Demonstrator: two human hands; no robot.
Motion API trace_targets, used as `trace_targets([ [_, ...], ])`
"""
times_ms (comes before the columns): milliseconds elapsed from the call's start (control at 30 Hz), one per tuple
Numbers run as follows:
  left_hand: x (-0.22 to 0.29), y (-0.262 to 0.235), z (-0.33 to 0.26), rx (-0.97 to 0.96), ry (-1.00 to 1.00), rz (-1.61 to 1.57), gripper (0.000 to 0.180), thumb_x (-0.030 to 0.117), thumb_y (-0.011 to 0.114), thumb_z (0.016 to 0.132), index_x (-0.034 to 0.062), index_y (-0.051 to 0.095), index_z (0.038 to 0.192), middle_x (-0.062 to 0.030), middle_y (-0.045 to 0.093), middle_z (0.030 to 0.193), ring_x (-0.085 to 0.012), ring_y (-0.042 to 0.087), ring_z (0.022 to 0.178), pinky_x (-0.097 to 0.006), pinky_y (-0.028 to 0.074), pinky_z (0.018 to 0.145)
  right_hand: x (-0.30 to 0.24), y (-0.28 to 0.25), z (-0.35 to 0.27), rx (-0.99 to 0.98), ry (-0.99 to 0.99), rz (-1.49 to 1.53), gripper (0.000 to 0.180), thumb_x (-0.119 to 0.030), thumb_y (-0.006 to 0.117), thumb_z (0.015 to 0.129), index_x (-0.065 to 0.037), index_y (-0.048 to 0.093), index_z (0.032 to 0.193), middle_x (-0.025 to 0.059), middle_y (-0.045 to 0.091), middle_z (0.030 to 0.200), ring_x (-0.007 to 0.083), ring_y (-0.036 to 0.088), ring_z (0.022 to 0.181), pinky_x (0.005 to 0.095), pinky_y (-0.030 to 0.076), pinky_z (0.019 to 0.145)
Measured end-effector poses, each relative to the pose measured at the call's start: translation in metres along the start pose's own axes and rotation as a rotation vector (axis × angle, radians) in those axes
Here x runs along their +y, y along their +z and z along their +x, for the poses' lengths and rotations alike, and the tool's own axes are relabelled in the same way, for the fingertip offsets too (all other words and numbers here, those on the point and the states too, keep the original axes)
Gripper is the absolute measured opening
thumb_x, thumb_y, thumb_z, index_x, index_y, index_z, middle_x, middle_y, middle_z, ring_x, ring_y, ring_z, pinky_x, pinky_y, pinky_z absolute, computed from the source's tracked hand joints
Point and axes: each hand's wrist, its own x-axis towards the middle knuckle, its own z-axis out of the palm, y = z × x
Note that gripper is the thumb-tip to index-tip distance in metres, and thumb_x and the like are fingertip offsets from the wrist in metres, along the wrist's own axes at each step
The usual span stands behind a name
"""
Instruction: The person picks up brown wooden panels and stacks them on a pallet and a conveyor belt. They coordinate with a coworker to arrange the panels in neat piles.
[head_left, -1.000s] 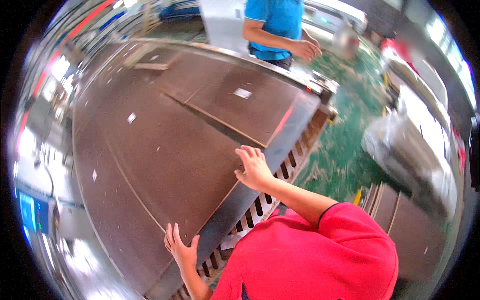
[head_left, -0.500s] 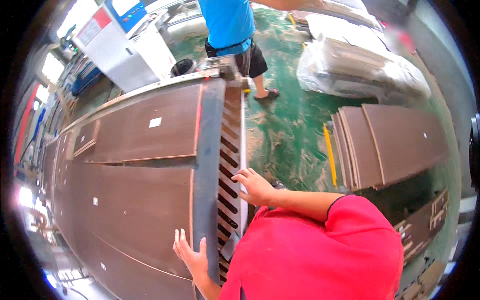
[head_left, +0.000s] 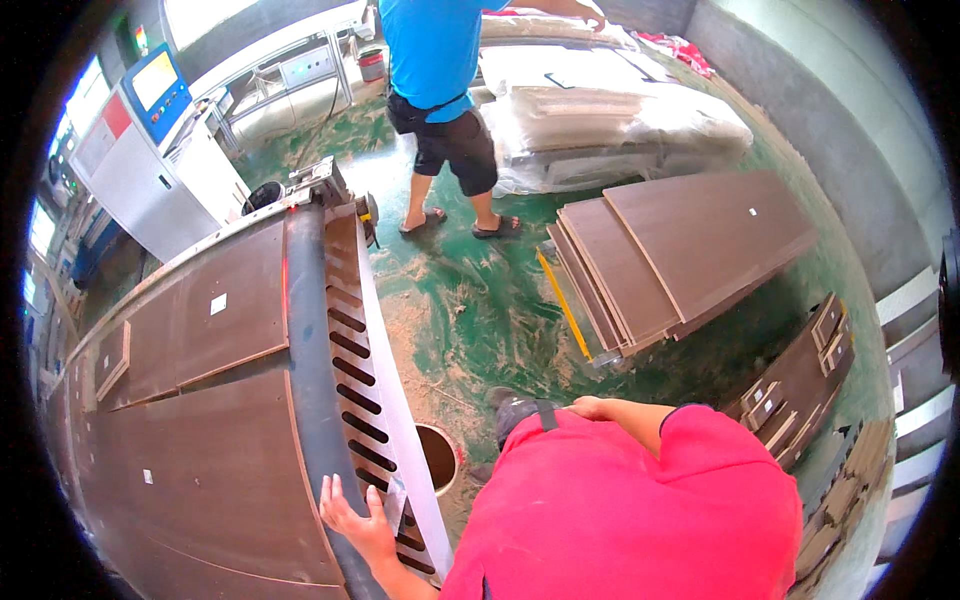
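Since a moment ago our right hand [head_left: 590, 408] left the brown panel [head_left: 200, 480]; left hand [head_left: 360, 520] rests flat, open, at its edge. Stiff, heavy-looking: we'd grip the long edges.

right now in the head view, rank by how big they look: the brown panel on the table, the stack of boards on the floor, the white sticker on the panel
1. brown panel, though nearness inflates it
2. stack of boards
3. white sticker

Matt dark wood-grain panels [head_left: 200, 480], slotted metal rail [head_left: 365, 400], gritty green floor [head_left: 480, 300]
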Motion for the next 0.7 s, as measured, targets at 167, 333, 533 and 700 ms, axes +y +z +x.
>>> trace_targets([
  [167,0.043,0.017,-0.021,-0.109,0.022,-0.173,0.05,0.014,0.07,0.082,0.0011,0.053,0.127,-0.0172,0.053,0.129,-0.0361,0.045,0.121,-0.046,0.033,0.106,0.074,0.015,0.066,-0.088,-0.037,-0.057,0.051,-0.044,0.049,0.092,0.002,0.069,0.102,0.0181,0.068,0.1,0.0313,0.066,0.09,0.0443,0.053,0.073],
  [333,0.084,0.053,-0.037,-0.228,-0.075,-0.327,0.046,0.012,0.069,0.084,-0.0009,0.055,0.126,-0.0166,0.064,0.107,-0.0275,0.062,0.093,-0.04,0.048,0.088,0.077,-0.032,0.035,-0.109,0.061,-0.075,0.035,-0.034,0.064,0.084,-0.003,0.07,0.099,0.0136,0.069,0.09,0.0269,0.067,0.073,0.0429,0.056,0.063],
  [533,0.186,0.121,-0.036,-0.442,0.068,-0.333,0.04,0.013,0.071,0.084,-0.0007,0.059,0.119,-0.0153,0.066,0.104,-0.0275,0.063,0.094,-0.038,0.049,0.087,0.158,-0.087,0.017,0.049,0.107,0.462,0.037,-0.031,0.069,0.082,-0.009,0.065,0.111,0.0112,0.067,0.092,0.0258,0.066,0.069,0.0473,0.056,0.058],
  [700,0.27,0.179,-0.053,-0.712,0.153,-0.344,0.04,0.019,0.072,0.084,-0.0019,0.061,0.117,-0.0187,0.067,0.107,-0.0303,0.064,0.098,-0.038,0.05,0.089,0.268,-0.102,0.012,0.134,0.103,0.513,0.037,-0.03,0.067,0.084,-0.007,0.064,0.113,0.0124,0.066,0.093,0.0262,0.063,0.066,0.0476,0.056,0.057],
])
